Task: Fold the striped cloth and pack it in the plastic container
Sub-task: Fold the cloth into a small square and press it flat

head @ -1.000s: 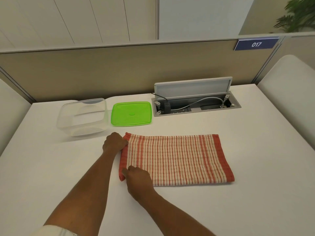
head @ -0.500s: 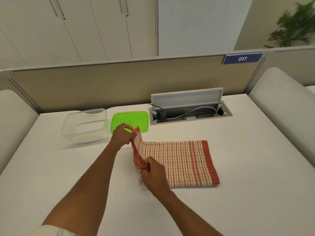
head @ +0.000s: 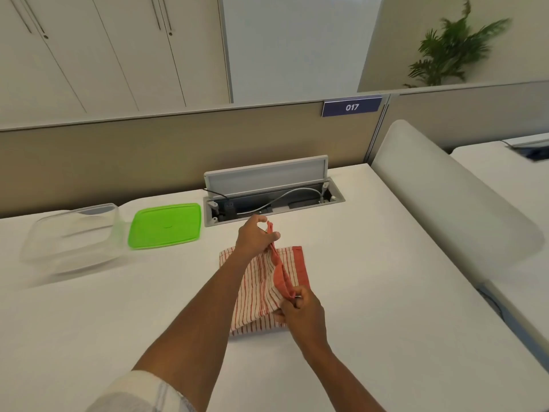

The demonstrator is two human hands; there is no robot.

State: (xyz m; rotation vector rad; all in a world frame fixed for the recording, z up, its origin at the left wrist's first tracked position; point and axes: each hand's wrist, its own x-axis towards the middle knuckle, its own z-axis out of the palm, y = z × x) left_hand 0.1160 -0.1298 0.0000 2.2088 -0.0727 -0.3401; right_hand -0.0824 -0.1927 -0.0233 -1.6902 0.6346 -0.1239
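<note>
Head view: left hand (head: 256, 237) pinches the far corner of the cloth's (head: 261, 288) red-hemmed edge between thumb and fingers, lifted off the table (head: 371, 292). Right hand (head: 300, 310) pinches the near corner of the same edge, fingers curled tight. Edge stretched between them, mid-fold over the striped half lying flat. Cloth looks light, soft, limp; likely sags unless held at both corners. Clear plastic container (head: 74, 236) sits open, well to the left; green lid (head: 165, 226) just beside it.
</note>
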